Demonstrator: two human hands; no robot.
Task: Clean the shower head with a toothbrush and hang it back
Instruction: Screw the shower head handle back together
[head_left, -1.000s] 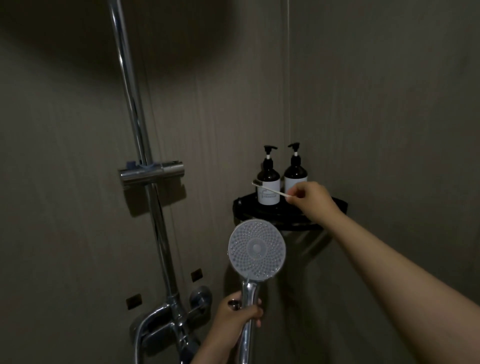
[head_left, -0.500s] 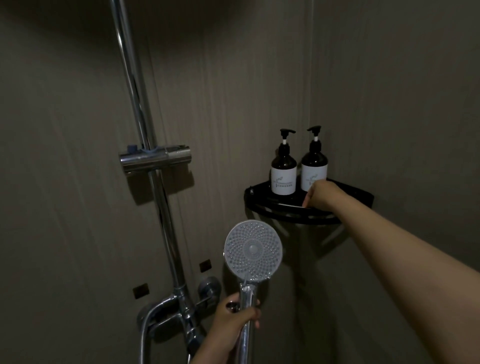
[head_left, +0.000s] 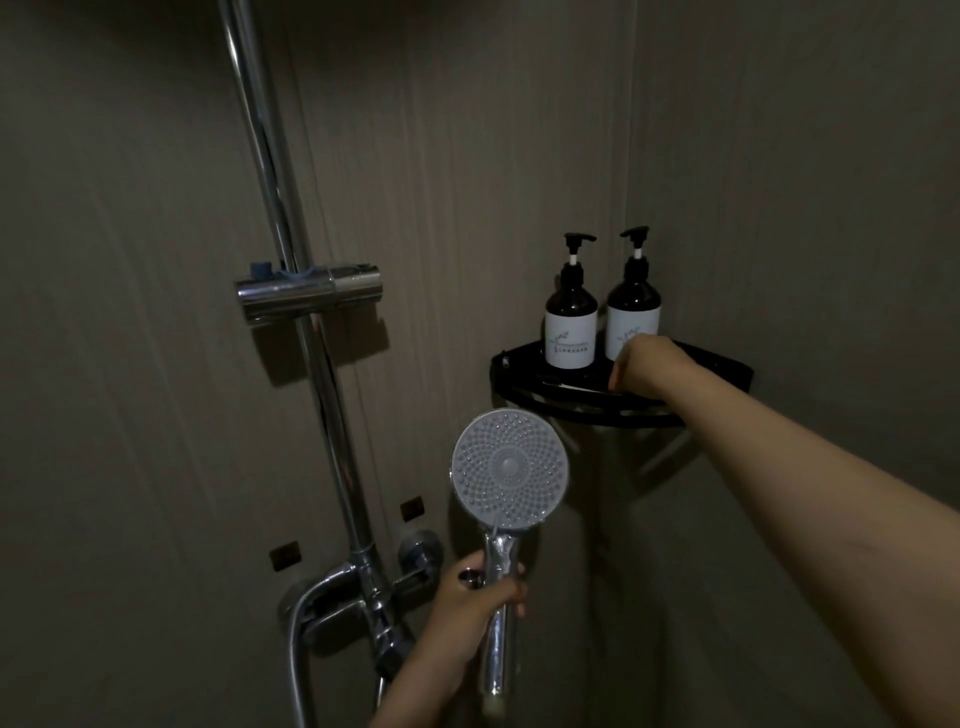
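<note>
My left hand (head_left: 470, 605) grips the chrome handle of the round shower head (head_left: 509, 470), which stands upright with its nozzle face toward me. Higher on the right, my right hand (head_left: 647, 366) reaches down into the black corner shelf (head_left: 514, 366). A pale strip of the toothbrush (head_left: 574, 387) lies on the shelf just left of my fingertips. The fingers are hidden behind the back of the hand, so a hold on the brush cannot be made out. The empty chrome holder (head_left: 311, 291) sits on the vertical rail (head_left: 262, 130), to the upper left of the shower head.
Two dark pump bottles (head_left: 570, 322) (head_left: 634, 314) stand at the back of the shelf, right behind my right hand. The mixer tap (head_left: 358, 597) and hose (head_left: 296, 670) are at the bottom of the rail. Grey walls meet in the corner.
My right hand lowered the toothbrush from in front of the bottles down onto the shelf. The view shifted left. My left hand kept its grip on the shower head.
</note>
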